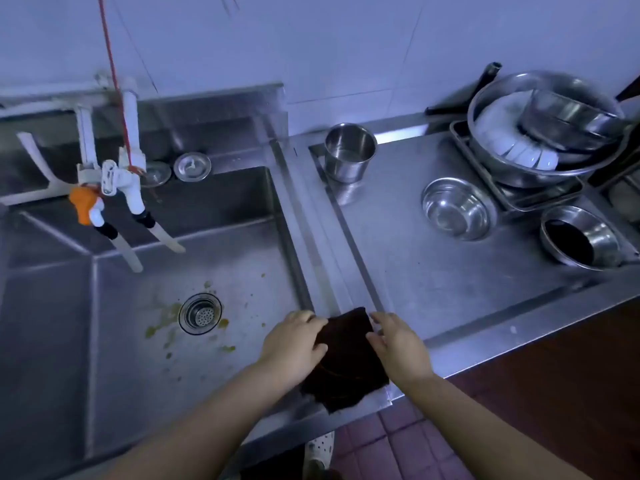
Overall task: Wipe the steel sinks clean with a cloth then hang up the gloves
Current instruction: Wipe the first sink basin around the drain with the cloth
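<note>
Both hands were on the dark folded cloth (346, 355), which lay on the front corner of the steel ledge (322, 271) that divides the basin from the drainboard. The left hand (294, 344) had its fingers curled over the cloth's left edge, thumb on top. The right hand (398, 344) touched the right edge with fingers fairly straight; whether it actually pinched the fabric could not be made out.

The deep stainless steel sink (145, 341) lay to the left of the hands and lower, with greenish food smears around the round steel drain strainer (200, 313). The cloth's long axis ran from the ledge back toward the person, one end drooping over the front rim. The left hand was the nearer one to the basin, so the wipe looked likeliest to go leftward and down toward that drain.

The far left of the sink was cut off by the frame. No gloves could be seen anywhere. On the steel drainboard (433, 278) to the right stood a small steel pot (349, 152) and a shallow steel bowl (457, 209), well apart from the hands.
</note>
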